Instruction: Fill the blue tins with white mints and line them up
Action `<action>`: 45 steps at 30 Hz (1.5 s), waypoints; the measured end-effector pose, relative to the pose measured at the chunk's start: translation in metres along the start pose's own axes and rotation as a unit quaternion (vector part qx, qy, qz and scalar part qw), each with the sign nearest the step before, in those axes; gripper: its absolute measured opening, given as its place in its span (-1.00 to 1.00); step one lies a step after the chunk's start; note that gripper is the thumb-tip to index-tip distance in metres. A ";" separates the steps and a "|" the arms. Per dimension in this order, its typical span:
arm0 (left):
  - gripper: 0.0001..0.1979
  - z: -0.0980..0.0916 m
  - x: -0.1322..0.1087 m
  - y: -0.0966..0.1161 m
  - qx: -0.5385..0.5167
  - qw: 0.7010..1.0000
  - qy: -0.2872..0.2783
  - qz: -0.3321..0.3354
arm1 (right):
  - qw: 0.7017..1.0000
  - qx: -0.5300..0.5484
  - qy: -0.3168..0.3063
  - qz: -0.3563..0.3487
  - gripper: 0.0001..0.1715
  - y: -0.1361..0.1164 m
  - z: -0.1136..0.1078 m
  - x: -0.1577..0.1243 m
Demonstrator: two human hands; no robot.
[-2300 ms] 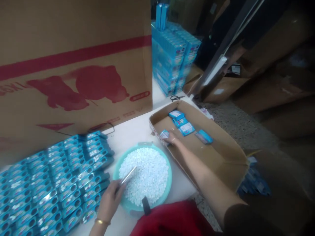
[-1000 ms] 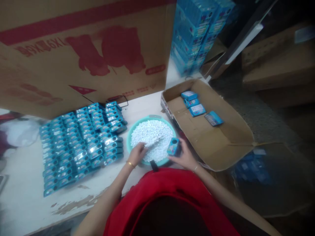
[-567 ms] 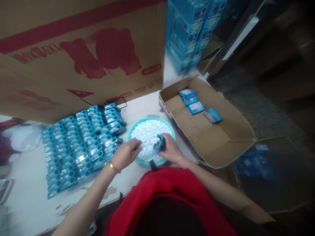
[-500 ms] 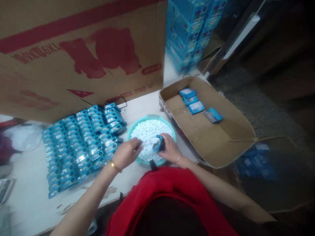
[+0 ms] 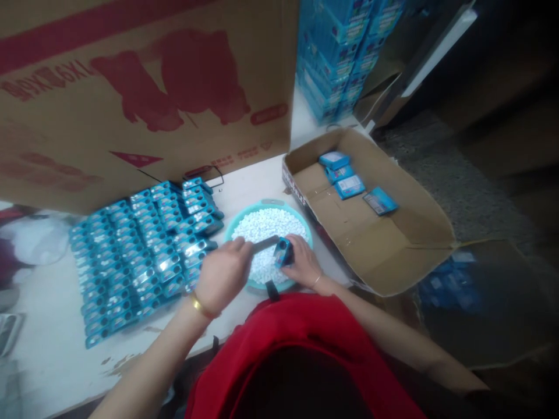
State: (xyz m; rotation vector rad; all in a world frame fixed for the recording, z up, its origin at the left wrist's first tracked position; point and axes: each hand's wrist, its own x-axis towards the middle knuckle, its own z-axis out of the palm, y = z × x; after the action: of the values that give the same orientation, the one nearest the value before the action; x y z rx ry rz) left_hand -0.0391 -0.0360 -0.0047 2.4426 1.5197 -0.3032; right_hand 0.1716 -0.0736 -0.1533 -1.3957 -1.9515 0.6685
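My left hand (image 5: 225,270), with a gold bracelet at its wrist, is closed around a dark, narrow, flat tool (image 5: 265,244). Its kind is unclear. The tool's far end reaches close to a small blue box (image 5: 283,251) with dark round openings; whether they touch, I cannot tell. My right hand (image 5: 304,262) grips that box from the right side, fingers curled round it. Both hands are over a turquoise bowl (image 5: 229,228) full of small white pellets (image 5: 266,223).
Rows of similar blue boxes (image 5: 135,262) cover the table's left part. An open cardboard tray (image 5: 371,244) on the right holds several blue packs (image 5: 349,185). A large printed carton (image 5: 183,87) stands behind, beside stacked wrapped blue packs (image 5: 334,58). More packs lie low at right.
My left hand has risen from the pellets and turned, and the dark tool now shows in it. The blue box has tilted slightly in my right hand. The camera view has shifted a little.
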 end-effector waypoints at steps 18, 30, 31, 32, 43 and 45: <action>-0.75 0.169 0.042 -0.016 -0.267 0.960 0.000 -0.079 | 0.994 -0.021 0.021 0.105 -0.07 0.003 -0.023 -0.013; -0.79 0.026 0.006 -0.021 -0.146 0.987 -0.008 0.066 | 0.999 -0.042 0.016 -0.008 -0.13 -0.002 -0.004 0.004; -0.79 0.017 0.007 -0.014 -0.106 0.992 -0.020 0.062 | 0.999 -0.045 0.014 -0.015 -0.13 -0.002 -0.002 0.004; -0.80 0.009 0.008 -0.007 -0.065 0.996 -0.031 0.054 | 0.999 -0.047 0.012 -0.022 -0.11 -0.001 -0.001 0.004; -0.81 -0.025 0.008 0.018 0.076 0.997 -0.027 0.014 | 0.999 -0.031 0.028 -0.002 -0.09 0.003 0.002 0.001; -0.82 0.004 0.012 -0.008 0.056 0.997 -0.039 -0.042 | 0.999 -0.024 0.024 0.021 -0.09 0.004 -0.003 0.001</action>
State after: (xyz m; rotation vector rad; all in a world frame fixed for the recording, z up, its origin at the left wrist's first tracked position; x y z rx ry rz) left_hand -0.0417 -0.0239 -0.0132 2.4238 1.6142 -0.5065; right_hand 0.1762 -0.0710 -0.1539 -1.4722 -1.9163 0.6054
